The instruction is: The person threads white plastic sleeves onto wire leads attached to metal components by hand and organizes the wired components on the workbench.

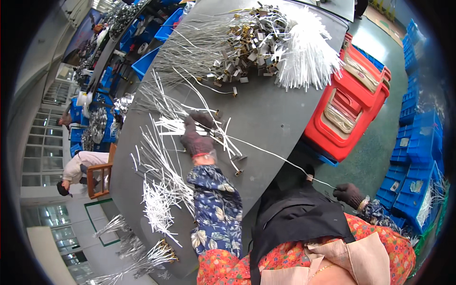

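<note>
My left hand, in a dark glove, is closed at the middle of the grey table, among white strips and thin wires. From its fingers a single white wire stretches across the table edge. Its other end is pinched by my right hand, also gloved, out beyond the table at my right side. Close to the left hand lie a few wires with small metal end pieces. Loose bundles of white wires spread to the left. Exactly how the left fingers grip is partly hidden.
At the table's far side sit a heap of wires with small metal blocks and a fan of white strips. Red bins stand right of the table. Blue crates line the far right. A person is beside a wooden chair.
</note>
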Demonstrator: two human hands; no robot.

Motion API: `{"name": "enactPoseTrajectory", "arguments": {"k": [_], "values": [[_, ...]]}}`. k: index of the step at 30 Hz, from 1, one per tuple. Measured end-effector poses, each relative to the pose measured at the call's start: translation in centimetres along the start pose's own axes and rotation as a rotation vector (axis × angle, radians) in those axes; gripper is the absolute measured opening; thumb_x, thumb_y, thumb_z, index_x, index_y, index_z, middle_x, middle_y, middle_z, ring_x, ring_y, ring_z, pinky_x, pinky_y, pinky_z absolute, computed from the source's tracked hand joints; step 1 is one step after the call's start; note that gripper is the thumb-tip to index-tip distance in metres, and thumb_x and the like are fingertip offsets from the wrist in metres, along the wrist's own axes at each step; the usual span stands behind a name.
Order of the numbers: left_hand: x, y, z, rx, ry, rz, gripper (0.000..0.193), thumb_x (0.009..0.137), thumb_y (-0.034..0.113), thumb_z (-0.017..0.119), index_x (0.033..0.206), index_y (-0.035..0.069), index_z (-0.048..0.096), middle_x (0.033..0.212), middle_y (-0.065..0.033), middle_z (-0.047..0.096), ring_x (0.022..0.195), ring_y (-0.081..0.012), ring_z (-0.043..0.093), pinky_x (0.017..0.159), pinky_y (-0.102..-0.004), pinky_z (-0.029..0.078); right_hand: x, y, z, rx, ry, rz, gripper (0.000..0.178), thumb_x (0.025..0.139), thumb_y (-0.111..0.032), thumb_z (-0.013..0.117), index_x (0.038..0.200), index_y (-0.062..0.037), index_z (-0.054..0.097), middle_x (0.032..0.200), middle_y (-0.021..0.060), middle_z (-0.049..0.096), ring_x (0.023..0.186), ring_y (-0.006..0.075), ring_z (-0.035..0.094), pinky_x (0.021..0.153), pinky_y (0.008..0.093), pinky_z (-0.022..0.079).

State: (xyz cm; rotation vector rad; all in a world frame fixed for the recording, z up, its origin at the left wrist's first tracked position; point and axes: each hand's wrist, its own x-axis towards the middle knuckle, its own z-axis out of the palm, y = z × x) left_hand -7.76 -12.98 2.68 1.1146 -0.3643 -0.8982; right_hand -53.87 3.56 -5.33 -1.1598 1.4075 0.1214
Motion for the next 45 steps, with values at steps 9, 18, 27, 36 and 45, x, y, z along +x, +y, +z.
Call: {"name": "enactPoseTrajectory", "arguments": {"k": [9, 18, 27, 36, 45], "values": [[3.4, 4.4, -1.6, -0.143, -0.031, 0.012, 0.025, 0.093, 0.028, 0.058, 0.100, 0.004, 0.059, 0.086, -0.0081, 0.064, 0.074, -0.0204, 0.062, 0.068, -0.0379, 0.056, 1.1, -0.1, -0.1, -0.004, 0.048, -0.016, 0.028, 0.083, -0.028, 0.059, 0.089, -0.0019, 0.066, 0.070, 0.0087, 0.061, 0.067, 0.0174, 0.058, 0.064, 0.0328, 0.046], [-13.4, -7.1, 2.8, 0.387, -0.586, -0.759, 0.025, 0.089, 0.009, 0.060, 0.113, 0.006, 0.054, 0.094, -0.0104, 0.063, 0.082, -0.0250, 0.065, 0.073, -0.0377, 0.057, 4.0, -2.2, 0.6, 0.073, -0.043, -0.250, 0.024, 0.082, -0.025, 0.059, 0.085, -0.0011, 0.064, 0.069, 0.0069, 0.059, 0.065, 0.0154, 0.054, 0.063, 0.0310, 0.044], [-4.1, -0.4, -1.5, 0.360, -0.028, 0.135, 0.022, 0.090, 0.019, 0.058, 0.082, 0.000, 0.066, 0.067, -0.0034, 0.062, 0.056, -0.0113, 0.056, 0.052, -0.0232, 0.044, 9.3, -15.3, 2.8, 0.084, -0.044, -0.651, 0.043, 0.085, -0.037, 0.061, 0.113, -0.0036, 0.059, 0.096, 0.0144, 0.065, 0.093, 0.0283, 0.062, 0.081, 0.0362, 0.047], [-2.4, -1.3, -6.4, 0.793, -0.040, -0.214, 0.031, 0.088, 0.029, 0.064, 0.090, -0.002, 0.069, 0.073, -0.0056, 0.067, 0.070, -0.0143, 0.063, 0.065, -0.0273, 0.049, 14.9, -28.3, 9.6, -0.024, 0.028, -0.709, 0.046, 0.085, -0.036, 0.059, 0.117, -0.0034, 0.053, 0.100, 0.0167, 0.062, 0.096, 0.0312, 0.061, 0.080, 0.0400, 0.047], [-5.2, -9.1, -8.6, 0.857, 0.143, 0.311, 0.044, 0.083, 0.028, 0.072, 0.116, 0.002, 0.062, 0.113, -0.0137, 0.065, 0.106, -0.0167, 0.058, 0.091, -0.0315, 0.044, 20.7, -29.7, 12.5, 0.185, -0.210, -0.516, 0.071, 0.077, -0.056, 0.067, 0.127, -0.0061, 0.052, 0.106, 0.0173, 0.066, 0.093, 0.0322, 0.064, 0.084, 0.0400, 0.050]]}}
